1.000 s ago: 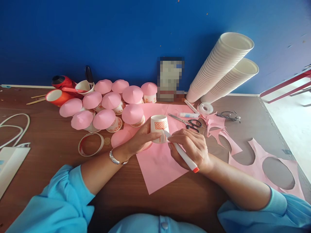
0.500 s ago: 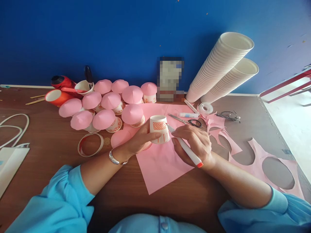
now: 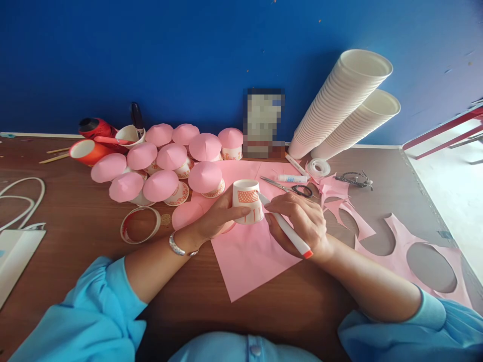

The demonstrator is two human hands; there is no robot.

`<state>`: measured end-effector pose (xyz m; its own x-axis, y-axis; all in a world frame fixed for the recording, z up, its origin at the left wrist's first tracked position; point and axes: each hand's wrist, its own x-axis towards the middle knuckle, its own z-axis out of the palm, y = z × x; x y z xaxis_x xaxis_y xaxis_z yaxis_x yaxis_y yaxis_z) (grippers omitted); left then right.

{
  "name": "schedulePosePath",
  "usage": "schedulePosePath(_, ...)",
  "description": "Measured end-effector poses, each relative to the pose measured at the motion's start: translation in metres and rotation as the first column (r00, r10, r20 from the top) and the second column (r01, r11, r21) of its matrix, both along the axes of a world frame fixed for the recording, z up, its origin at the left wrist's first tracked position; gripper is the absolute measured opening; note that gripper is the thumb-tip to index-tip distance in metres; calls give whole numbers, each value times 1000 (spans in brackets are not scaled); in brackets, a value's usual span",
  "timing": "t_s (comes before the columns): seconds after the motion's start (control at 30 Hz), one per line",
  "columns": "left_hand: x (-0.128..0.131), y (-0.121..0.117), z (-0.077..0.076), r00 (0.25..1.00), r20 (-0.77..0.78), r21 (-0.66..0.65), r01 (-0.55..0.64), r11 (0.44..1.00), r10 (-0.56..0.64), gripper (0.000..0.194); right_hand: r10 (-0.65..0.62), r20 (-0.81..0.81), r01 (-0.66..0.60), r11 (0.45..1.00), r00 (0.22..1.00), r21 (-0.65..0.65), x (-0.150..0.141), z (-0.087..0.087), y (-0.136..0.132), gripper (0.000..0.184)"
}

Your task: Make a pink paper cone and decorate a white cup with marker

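The left fingers grip a cup; the bent right fingers pinch a slanted marker.

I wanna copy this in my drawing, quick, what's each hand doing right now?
Left hand: closed around the small white cup.
Right hand: closed on the white marker, its tip end by the cup's side.

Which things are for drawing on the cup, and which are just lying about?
For the drawing:
the patterned cup, in the left hand
the white marker, in the right hand

Probably just lying about now:
scissors
hollow ring
white bag
pink paper scraps
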<state>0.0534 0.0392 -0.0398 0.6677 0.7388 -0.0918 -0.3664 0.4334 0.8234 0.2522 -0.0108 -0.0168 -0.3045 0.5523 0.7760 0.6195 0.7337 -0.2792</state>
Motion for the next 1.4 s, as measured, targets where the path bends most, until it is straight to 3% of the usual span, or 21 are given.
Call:
schedulePosePath(0.73, 0, -1, 3, 995, -94, -18, -20, 1000, 19, 27, 9, 28, -9, 1000, 1000, -28, -4, 0, -7, 19)
schedulePosePath(1.4, -2, -1, 6, 997, -75, -23, -20, 1000, 18, 20, 32, 10, -32, 999, 999, -6, -4, 3, -8, 21)
